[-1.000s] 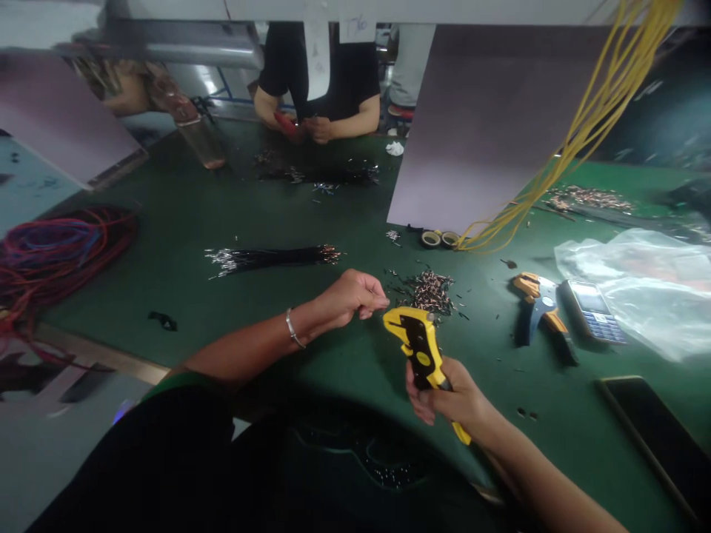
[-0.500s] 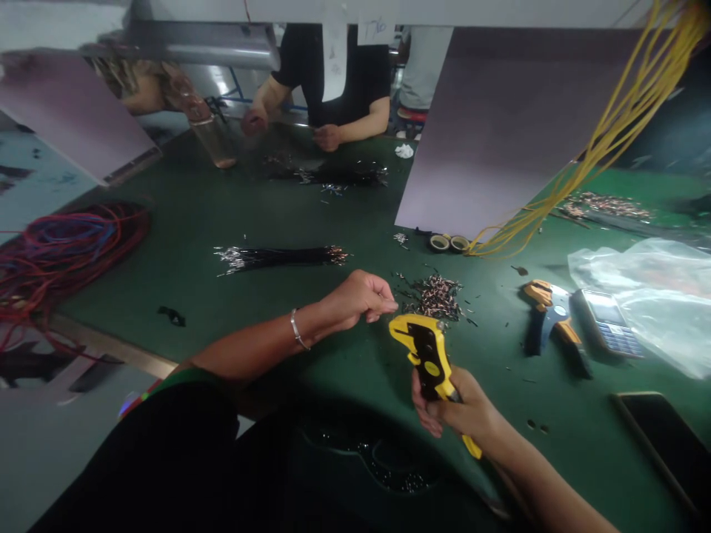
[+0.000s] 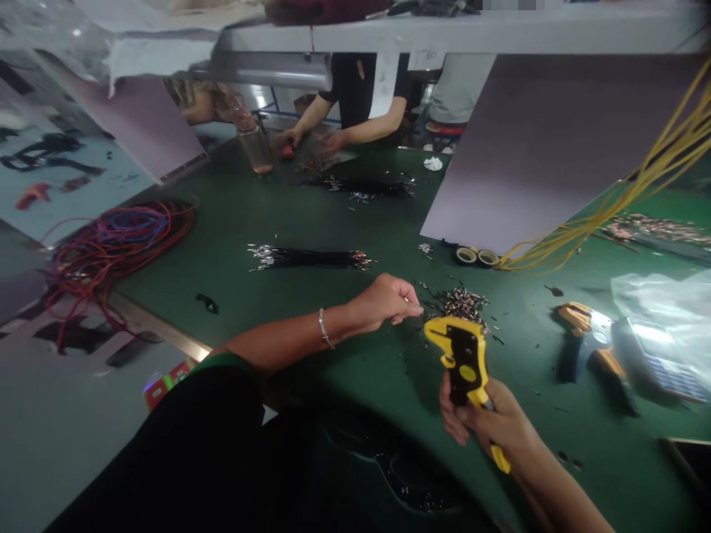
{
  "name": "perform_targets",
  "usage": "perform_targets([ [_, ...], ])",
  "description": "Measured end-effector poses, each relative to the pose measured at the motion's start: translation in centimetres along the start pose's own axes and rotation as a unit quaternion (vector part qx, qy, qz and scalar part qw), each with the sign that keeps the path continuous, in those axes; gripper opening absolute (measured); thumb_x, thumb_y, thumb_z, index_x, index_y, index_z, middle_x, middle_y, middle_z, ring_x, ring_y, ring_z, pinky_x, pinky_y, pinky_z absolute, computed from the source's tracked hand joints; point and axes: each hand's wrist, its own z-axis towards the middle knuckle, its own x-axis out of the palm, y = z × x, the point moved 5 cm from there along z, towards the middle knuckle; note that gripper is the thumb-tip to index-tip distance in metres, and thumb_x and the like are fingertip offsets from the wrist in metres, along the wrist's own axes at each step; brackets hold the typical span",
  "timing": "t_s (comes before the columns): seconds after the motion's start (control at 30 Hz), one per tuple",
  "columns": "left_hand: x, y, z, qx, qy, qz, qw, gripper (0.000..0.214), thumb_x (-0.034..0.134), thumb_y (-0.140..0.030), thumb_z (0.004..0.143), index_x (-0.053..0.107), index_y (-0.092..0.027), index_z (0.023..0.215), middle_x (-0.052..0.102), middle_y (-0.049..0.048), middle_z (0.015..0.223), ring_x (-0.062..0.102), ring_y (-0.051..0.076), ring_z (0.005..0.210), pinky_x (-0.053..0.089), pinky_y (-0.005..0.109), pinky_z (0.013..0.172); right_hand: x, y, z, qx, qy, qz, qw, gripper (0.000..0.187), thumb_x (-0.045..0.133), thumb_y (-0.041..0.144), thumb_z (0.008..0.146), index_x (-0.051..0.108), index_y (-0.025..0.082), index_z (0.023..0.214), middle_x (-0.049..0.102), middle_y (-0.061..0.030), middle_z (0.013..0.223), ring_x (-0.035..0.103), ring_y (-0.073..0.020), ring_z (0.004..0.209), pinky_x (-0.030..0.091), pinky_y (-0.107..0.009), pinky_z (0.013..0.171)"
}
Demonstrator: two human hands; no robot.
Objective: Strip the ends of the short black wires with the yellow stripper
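My right hand point(image 3: 489, 422) is wrapped round the grip of a yellow and black wire stripper point(image 3: 465, 363), its head pointing up and to the left. My left hand point(image 3: 392, 300) is closed in a pinch just left of the stripper's head, apart from it. Whatever lies between those fingertips is too small to make out. Right behind the stripper lies a pile of short black wire offcuts with copper ends point(image 3: 460, 300). A bundle of black wires point(image 3: 314, 257) with bare ends rests beyond my left forearm.
Tangled red and blue wires point(image 3: 138, 226) lie at the left table edge. Two tape rolls point(image 3: 476, 256) sit by an upright panel point(image 3: 466, 155). At right are another stripper point(image 3: 592, 340), a calculator point(image 3: 661, 359) and a phone point(image 3: 692, 463). Across the table a person's hands point(image 3: 294, 137) work.
The camera has turned left, so the scene sits further right. My hands keep nearly the same pose, pinch and stripper grip alike. The person opposite has moved their hands over the table.
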Motion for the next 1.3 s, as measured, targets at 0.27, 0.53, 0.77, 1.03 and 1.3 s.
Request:
perform_targets([
  [0.27, -0.3, 0.2, 0.1, 0.016, -0.012, 0.000, 1.000, 0.017, 0.065, -0.004, 0.066, 0.056, -0.012, 0.054, 0.049, -0.0055, 0.042, 0.037, 0.002, 0.034, 0.027, 0.017, 0.039, 0.5, 0.1, 0.0, -0.014, -0.004, 0.016, 1.000, 0.019, 0.070, 0.016, 0.064, 0.059, 0.015, 0.079, 0.056, 0.0010, 0.061, 0.049, -0.0105, 0.041, 0.040, -0.026, 0.039],
  [0.53, -0.4, 0.8, 0.6, 0.007, -0.022, -0.002, 1.000, 0.015, 0.066, -0.005, 0.064, 0.057, -0.012, 0.054, 0.049, -0.0056, 0.040, 0.038, 0.002, 0.033, 0.025, 0.018, 0.038, 0.8, 0.5, 0.1, 0.003, -0.005, 0.040, 0.999, 0.018, 0.062, 0.009, 0.060, 0.060, 0.014, 0.077, 0.056, 0.0016, 0.059, 0.049, -0.0096, 0.040, 0.042, -0.024, 0.039],
  [0.77, -0.7, 1.0, 0.9, 0.009, -0.012, -0.001, 1.000, 0.012, 0.068, -0.010, 0.063, 0.059, -0.012, 0.055, 0.050, -0.0050, 0.041, 0.041, 0.004, 0.035, 0.027, 0.019, 0.038, 0.6, 0.2, 0.4, -0.021, -0.016, 0.055, 0.998, 0.017, 0.062, 0.010, 0.058, 0.059, 0.013, 0.074, 0.056, 0.0021, 0.056, 0.047, -0.0089, 0.036, 0.040, -0.023, 0.035],
  [1.03, -0.7, 1.3, 1.2, -0.008, 0.005, -0.023, 1.000, 0.010, 0.069, -0.014, 0.060, 0.060, -0.012, 0.056, 0.049, -0.0044, 0.040, 0.041, 0.004, 0.034, 0.028, 0.019, 0.037, 0.8, 0.9, 0.4, -0.005, 0.002, 0.052, 0.999, 0.021, 0.057, 0.005, 0.056, 0.060, 0.013, 0.075, 0.058, 0.0019, 0.057, 0.050, -0.0097, 0.038, 0.043, -0.025, 0.038],
  [1.3, -0.6, 1.3, 1.3, -0.002, 0.034, -0.045, 0.998, 0.010, 0.071, -0.017, 0.063, 0.062, -0.013, 0.060, 0.050, -0.0052, 0.041, 0.040, 0.003, 0.036, 0.031, 0.020, 0.041, 0.7, 0.9, 0.3, -0.022, 0.002, 0.074, 0.997, 0.020, 0.059, 0.006, 0.056, 0.062, 0.012, 0.075, 0.058, 0.0012, 0.057, 0.050, -0.0102, 0.039, 0.043, -0.025, 0.038],
])
